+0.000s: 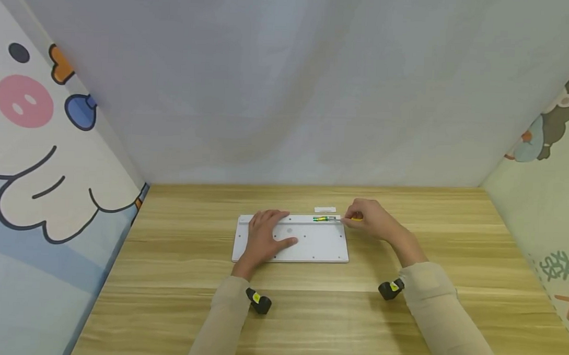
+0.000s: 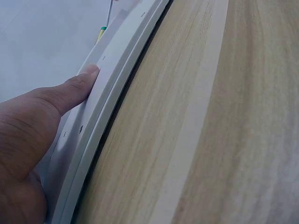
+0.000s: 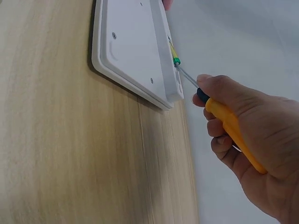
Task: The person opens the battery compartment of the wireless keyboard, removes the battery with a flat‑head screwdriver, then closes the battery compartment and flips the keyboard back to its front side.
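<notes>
A white keyboard lies with its screwed underside up on the table. My left hand rests spread across its left part, and the thumb lies along the back panel. In its raised far strip a narrow battery slot is uncovered, holding a green and yellow battery. My right hand grips a screwdriver by its yellow-orange handle, off the keyboard's far right corner. The thin metal shaft points into the slot, its tip right at the battery's green end.
Just behind the keyboard lies a small white battery cover. The wood-patterned table reaches back to a pale cloth wall. Cartoon-printed panels stand at left and right. Each wrist wears a black camera.
</notes>
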The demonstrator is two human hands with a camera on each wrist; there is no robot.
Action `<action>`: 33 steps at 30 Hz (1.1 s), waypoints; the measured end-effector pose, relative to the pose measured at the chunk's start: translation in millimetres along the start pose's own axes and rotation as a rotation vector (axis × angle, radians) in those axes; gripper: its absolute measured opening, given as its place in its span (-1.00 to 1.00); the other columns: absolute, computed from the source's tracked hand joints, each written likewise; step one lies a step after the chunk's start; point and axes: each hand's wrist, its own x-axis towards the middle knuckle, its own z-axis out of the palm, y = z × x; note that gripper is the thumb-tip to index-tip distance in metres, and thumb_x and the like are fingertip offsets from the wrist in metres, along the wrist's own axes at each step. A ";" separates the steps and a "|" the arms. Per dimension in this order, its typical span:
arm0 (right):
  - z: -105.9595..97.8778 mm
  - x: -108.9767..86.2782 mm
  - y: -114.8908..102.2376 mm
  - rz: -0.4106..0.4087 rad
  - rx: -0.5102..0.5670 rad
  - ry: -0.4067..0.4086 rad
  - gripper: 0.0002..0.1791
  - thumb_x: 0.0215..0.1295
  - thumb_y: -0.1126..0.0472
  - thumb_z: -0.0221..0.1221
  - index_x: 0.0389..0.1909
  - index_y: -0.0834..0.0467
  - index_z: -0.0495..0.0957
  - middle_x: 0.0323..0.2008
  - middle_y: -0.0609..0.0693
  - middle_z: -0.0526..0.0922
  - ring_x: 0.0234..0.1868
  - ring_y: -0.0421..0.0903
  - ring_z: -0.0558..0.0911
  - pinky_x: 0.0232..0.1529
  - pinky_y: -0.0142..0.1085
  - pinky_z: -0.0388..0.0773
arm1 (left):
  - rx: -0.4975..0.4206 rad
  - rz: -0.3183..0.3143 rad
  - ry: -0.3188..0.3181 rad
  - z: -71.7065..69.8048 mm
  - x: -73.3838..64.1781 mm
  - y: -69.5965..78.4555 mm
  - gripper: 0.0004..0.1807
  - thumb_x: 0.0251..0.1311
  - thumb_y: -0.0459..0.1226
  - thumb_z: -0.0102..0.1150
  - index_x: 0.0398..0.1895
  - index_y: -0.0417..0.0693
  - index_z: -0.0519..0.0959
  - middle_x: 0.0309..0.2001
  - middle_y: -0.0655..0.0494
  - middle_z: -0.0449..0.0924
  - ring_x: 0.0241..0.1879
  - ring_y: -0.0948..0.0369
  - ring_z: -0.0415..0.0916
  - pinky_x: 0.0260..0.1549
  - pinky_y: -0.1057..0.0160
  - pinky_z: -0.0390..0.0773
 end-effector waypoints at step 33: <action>4.8 -2.6 3.7 0.030 -0.023 0.032 -0.87 0.34 0.15 0.33 -0.31 0.13 0.75 -0.40 -0.03 0.65 -0.35 -0.17 0.46 -0.28 -0.35 0.41 | 0.010 -0.009 -0.002 0.1 -0.6 -0.5 -0.19 0.07 0.09 0.49 0.41 0.17 0.45 0.39 0.01 0.46 0.49 -0.03 0.25 0.64 -0.16 -0.13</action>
